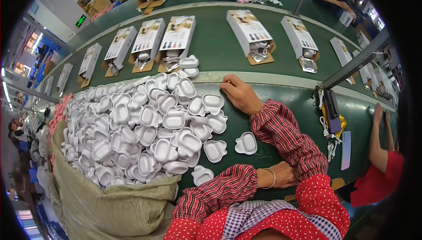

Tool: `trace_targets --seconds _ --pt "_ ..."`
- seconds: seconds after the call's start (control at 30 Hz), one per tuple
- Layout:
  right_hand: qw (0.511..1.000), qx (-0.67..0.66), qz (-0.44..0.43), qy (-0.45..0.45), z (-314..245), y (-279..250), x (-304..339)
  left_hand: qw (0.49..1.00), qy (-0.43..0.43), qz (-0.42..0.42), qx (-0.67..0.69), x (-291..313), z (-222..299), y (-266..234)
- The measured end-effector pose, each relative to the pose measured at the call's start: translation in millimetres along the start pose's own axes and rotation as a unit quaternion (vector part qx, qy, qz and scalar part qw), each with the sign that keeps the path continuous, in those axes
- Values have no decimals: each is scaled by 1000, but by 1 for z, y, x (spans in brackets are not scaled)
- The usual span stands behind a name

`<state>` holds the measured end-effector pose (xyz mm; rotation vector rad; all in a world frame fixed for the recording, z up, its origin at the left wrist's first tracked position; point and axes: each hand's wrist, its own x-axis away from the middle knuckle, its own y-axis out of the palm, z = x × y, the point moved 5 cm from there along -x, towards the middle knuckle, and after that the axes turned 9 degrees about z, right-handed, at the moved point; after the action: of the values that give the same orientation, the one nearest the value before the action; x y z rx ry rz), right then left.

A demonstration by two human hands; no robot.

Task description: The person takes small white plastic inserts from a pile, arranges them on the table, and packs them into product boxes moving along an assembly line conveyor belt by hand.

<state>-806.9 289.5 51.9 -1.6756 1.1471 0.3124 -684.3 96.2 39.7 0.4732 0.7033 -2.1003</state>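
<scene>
My right hand (241, 94) rests on the green work surface by the pale rail, its fingers loosely bent and apart, with nothing seen in them. My left hand (281, 175), with a bangle at the wrist, lies under my right forearm, which hides its fingers. A big heap of white plastic shell-like parts (149, 117), each with a rounded recess and small ears, spreads to the left of my right hand. One loose white part (246, 143) lies between my two arms, and another (215, 151) sits at the heap's edge.
A woven sack (110, 209) lies below the heap. Beyond the rail, a green conveyor (211, 42) carries several open white boxes (178, 35). To the right are a phone (346, 150), white cables (324, 126) and a metal post (356, 59). Co-workers (380, 169) sit at the right and far right.
</scene>
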Motion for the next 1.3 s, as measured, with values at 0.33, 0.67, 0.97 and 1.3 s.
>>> trace_targets --seconds 0.33,0.67,0.97,1.3 --pt "997 -12 4 77 15 4 -28 997 47 -23 -54 18 -5 26" --pt "993 3 91 75 69 11 -30 986 103 114 -57 20 -16 26" --pt "986 21 90 138 50 -45 -25 999 -9 -35 -29 14 -13 3" --pt "961 205 50 179 91 -36 -45 999 15 -32 -41 18 -14 10"
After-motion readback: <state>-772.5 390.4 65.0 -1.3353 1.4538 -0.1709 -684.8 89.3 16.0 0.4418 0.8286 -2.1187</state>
